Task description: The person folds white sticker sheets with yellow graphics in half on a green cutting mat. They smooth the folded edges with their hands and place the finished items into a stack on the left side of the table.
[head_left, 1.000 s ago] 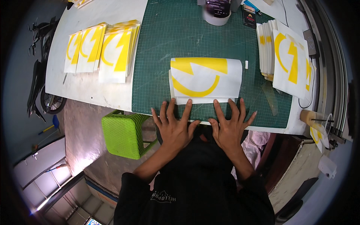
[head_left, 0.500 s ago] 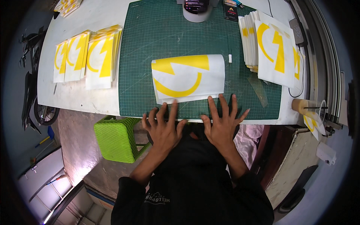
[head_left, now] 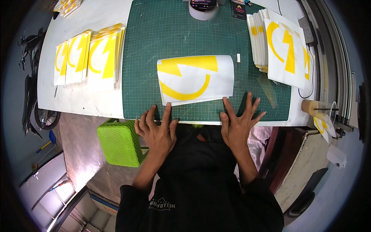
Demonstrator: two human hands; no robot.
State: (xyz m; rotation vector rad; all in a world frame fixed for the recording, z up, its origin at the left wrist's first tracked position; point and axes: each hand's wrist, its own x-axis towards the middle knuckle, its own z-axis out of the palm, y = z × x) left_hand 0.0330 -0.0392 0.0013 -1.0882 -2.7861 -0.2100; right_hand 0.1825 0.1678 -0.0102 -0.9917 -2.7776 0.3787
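Two hands, the left grip (head_left: 156, 131) and the right grip (head_left: 237, 129): both have their backs turned upward, at the near edge of the white worktop (head_left: 89, 103).
Left fingers: they are spread apart; the index tip seems to touch the sheet's near edge, close to its left corner.
Right fingers: also apart, and fanned wider; the index tip meets the same edge close to the right corner.
Folded sheet (head_left: 221, 83): white with yellow print, it lies flat on the green cutting mat (head_left: 154, 34), just beyond both index fingertips.
Printed piles (head_left: 102, 65): side by side, well to the left of the left grip and farther away.
Leaning stack (head_left: 275, 65): beyond the right grip, to its right.
Green stool (head_left: 119, 144): left of the left grip, lower than the worktop.
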